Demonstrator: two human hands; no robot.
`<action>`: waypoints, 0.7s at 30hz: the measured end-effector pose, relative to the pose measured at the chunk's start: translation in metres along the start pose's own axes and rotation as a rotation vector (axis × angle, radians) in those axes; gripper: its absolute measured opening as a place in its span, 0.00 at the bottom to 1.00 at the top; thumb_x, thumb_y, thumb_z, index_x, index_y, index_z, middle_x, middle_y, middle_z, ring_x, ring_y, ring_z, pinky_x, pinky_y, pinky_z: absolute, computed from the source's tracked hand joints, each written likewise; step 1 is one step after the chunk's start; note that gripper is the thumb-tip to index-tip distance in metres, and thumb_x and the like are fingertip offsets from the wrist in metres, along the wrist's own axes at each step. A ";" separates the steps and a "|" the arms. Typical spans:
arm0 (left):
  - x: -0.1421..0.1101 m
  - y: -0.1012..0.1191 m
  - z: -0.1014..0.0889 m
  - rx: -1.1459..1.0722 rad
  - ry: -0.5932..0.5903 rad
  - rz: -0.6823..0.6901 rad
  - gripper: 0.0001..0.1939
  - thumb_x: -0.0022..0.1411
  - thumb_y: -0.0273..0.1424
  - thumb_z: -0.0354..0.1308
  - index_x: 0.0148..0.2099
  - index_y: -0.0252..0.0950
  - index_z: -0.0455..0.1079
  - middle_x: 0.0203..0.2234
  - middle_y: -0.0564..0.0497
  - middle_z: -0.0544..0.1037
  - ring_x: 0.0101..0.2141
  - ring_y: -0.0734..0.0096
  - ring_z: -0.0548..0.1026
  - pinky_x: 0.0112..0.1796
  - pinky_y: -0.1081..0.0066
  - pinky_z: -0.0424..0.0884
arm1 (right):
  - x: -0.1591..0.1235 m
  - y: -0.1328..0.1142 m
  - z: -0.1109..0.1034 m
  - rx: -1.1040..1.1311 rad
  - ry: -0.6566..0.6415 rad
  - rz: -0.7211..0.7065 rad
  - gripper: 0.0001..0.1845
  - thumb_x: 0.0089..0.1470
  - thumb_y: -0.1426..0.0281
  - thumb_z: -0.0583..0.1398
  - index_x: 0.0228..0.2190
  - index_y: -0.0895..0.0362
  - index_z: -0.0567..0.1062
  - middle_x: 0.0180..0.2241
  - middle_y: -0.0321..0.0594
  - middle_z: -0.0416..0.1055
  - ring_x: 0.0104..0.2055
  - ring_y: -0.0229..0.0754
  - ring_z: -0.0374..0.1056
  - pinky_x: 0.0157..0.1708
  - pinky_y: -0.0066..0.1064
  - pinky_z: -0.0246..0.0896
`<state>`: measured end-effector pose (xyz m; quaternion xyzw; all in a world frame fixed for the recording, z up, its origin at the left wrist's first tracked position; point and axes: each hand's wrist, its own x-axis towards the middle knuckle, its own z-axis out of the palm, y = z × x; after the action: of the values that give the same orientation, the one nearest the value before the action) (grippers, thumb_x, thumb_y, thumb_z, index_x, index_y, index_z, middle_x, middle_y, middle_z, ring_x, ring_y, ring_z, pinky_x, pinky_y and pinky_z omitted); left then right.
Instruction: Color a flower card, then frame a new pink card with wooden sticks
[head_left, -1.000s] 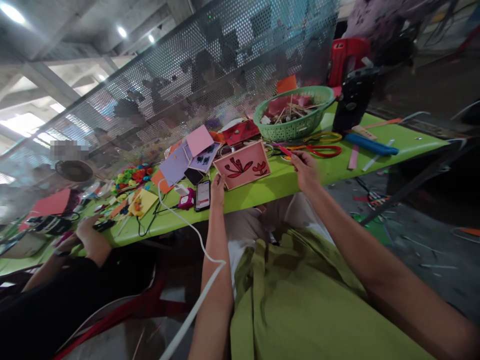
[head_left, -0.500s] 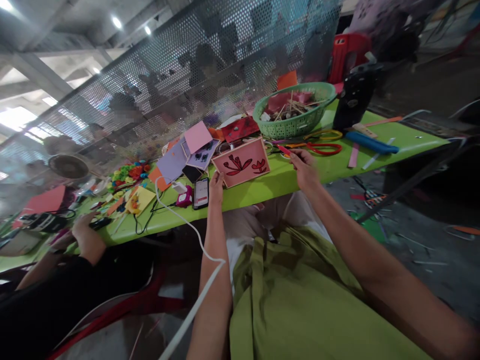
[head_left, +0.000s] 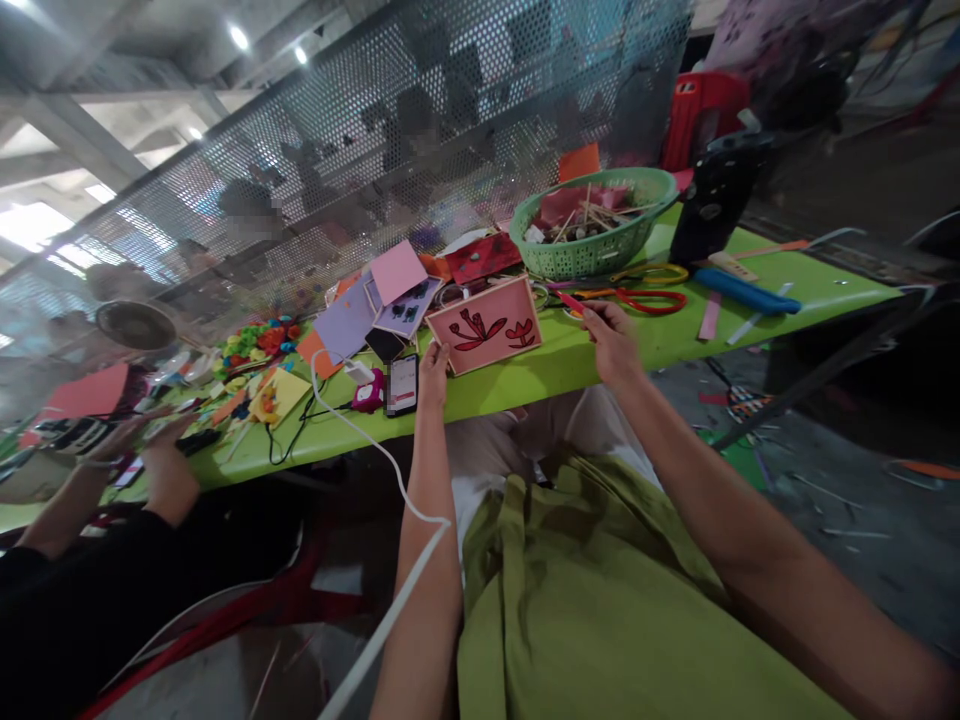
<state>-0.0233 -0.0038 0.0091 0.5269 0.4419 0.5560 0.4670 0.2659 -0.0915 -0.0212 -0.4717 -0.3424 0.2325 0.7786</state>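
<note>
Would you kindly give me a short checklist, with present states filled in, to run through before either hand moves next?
1. Left hand holding the pink rectangular panel with pale edging and red flowers: ok.
2. Right hand holding the slim bright-pink pen-like tool: ok.
3. Tool apart from the panel: ok, a gap shows.
4. Flat black-edged rectangular phone untouched by the left hand: cannot tell, very close.
5. Long white flexible cable clear of the left forearm: not ok, crosses it in view.

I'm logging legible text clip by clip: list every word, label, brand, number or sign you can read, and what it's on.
No text can be read.
Phone screen: too small and blurred to read.
Black container: pale mark, too blurred to read.
Framed pink picture in the left hand: red drawing, no lettering visible.
</note>
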 end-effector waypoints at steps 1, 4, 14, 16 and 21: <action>0.001 -0.001 0.000 0.000 -0.004 0.006 0.14 0.62 0.40 0.73 0.42 0.36 0.79 0.28 0.53 0.79 0.28 0.74 0.74 0.30 0.74 0.72 | 0.000 0.000 0.000 0.001 0.002 -0.001 0.21 0.49 0.46 0.68 0.34 0.50 0.79 0.25 0.33 0.65 0.27 0.38 0.58 0.25 0.31 0.52; 0.003 -0.002 -0.001 -0.003 -0.023 0.032 0.17 0.56 0.42 0.77 0.38 0.36 0.79 0.22 0.57 0.73 0.21 0.80 0.65 0.22 0.77 0.62 | 0.000 -0.001 0.000 0.005 0.006 0.001 0.21 0.49 0.47 0.68 0.33 0.51 0.79 0.25 0.34 0.66 0.26 0.38 0.58 0.25 0.30 0.51; 0.000 -0.003 0.000 -0.015 -0.040 0.063 0.21 0.54 0.49 0.76 0.37 0.38 0.79 0.19 0.58 0.68 0.21 0.79 0.62 0.22 0.77 0.59 | -0.001 -0.002 -0.003 -0.035 -0.011 -0.003 0.21 0.48 0.47 0.68 0.34 0.51 0.79 0.24 0.33 0.67 0.26 0.38 0.59 0.25 0.31 0.52; -0.001 -0.002 0.002 -0.020 -0.039 0.058 0.20 0.55 0.48 0.77 0.36 0.37 0.78 0.20 0.57 0.68 0.21 0.79 0.61 0.23 0.76 0.59 | -0.001 -0.001 -0.004 -0.050 -0.025 -0.011 0.21 0.49 0.47 0.68 0.34 0.51 0.79 0.25 0.33 0.68 0.27 0.39 0.60 0.26 0.31 0.54; -0.002 0.002 0.007 -0.029 -0.028 0.036 0.16 0.58 0.41 0.76 0.33 0.36 0.77 0.20 0.57 0.67 0.22 0.77 0.62 0.24 0.75 0.60 | -0.001 0.002 -0.006 -0.088 -0.081 -0.036 0.20 0.50 0.48 0.68 0.34 0.51 0.79 0.28 0.35 0.70 0.31 0.40 0.64 0.31 0.33 0.59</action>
<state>-0.0160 -0.0064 0.0111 0.5355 0.4177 0.5633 0.4706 0.2699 -0.0942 -0.0254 -0.4892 -0.3920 0.2222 0.7467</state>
